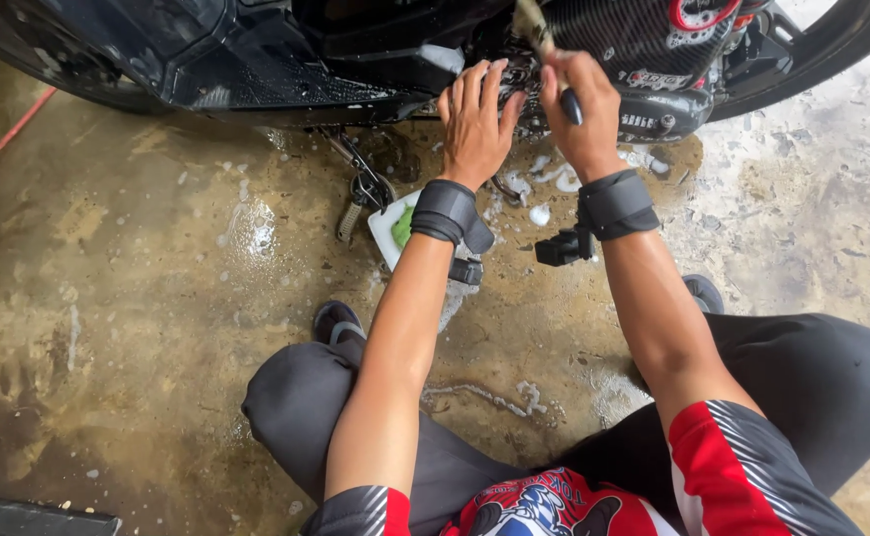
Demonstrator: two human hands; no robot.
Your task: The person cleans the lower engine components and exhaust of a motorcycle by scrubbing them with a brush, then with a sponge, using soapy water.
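I squat on wet concrete in front of a dark motorcycle. My right hand grips a brush with a dark handle, its bristles up against the engine area. My left hand rests flat, fingers spread, on the lower engine parts beside the brush. Both wrists wear black straps, each with a small black device attached.
A white container with a green sponge sits on the floor under my left forearm. The side stand and its spring reach the wet, foamy floor. A red hose runs at far left. A dark exhaust cover and rear wheel are at upper right.
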